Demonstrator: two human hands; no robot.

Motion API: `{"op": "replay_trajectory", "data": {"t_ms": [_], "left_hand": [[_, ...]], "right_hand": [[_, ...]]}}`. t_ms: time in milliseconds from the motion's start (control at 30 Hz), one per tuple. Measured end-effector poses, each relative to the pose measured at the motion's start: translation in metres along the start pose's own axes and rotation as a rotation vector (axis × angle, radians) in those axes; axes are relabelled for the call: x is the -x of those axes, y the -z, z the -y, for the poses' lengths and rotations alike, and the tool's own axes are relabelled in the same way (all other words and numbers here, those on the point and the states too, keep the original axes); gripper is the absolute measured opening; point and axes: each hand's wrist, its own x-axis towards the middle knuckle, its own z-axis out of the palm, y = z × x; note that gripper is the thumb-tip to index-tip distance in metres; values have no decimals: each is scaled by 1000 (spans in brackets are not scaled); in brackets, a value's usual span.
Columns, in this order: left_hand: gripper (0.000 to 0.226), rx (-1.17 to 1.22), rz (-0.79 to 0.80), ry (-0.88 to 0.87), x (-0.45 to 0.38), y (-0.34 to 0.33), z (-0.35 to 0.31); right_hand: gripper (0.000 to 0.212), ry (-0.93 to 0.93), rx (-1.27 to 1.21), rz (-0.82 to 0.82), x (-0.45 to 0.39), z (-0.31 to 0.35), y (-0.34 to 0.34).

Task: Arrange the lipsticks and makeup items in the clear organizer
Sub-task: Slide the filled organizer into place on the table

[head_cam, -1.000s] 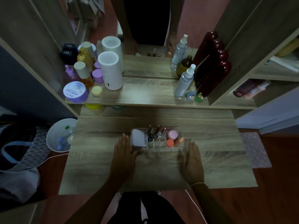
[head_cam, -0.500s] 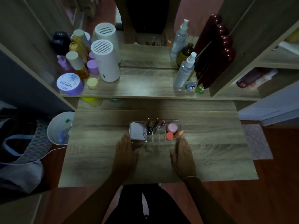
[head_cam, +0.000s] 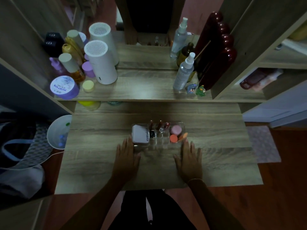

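The clear organizer (head_cam: 159,143) stands in the middle of the wooden table (head_cam: 99,155). A white compact case (head_cam: 140,134) fills its left section. Several lipsticks (head_cam: 159,126) stand upright in the middle slots. On the right lie a pink round item (head_cam: 176,130), an orange round item (head_cam: 173,138) and an orange stick (head_cam: 182,136). My left hand (head_cam: 127,157) lies flat on the table at the organizer's near left corner, fingers apart, holding nothing. My right hand (head_cam: 188,159) lies flat at its near right corner, also empty.
The shelf behind carries a white cylinder device (head_cam: 100,62), a purple jar (head_cam: 64,87), amber bottles (head_cam: 73,67), a spray bottle (head_cam: 183,72), two small figurines (head_cam: 196,89) and a dark red bumpy object (head_cam: 216,52). A white bowl (head_cam: 58,131) sits left of the table.
My right hand has moved in from beside the organizer's right end to its near right corner. Both hands now rest flat just in front of the organizer, which has stayed in place.
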Motion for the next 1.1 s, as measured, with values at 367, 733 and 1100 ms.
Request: {"op": "replay_trajectory", "data": {"t_ms": [367, 733, 1100], "left_hand": [[76, -10, -2, -100, -19, -8, -28], [71, 32, 41, -109, -37, -19, -68], [76, 14, -14, -148, -49, -41, -92]], "right_hand": [[71, -13, 26, 7, -10, -32, 16], [72, -47, 36, -7, -19, -71, 24], [70, -55, 31, -28, -25, -101, 36]]}}
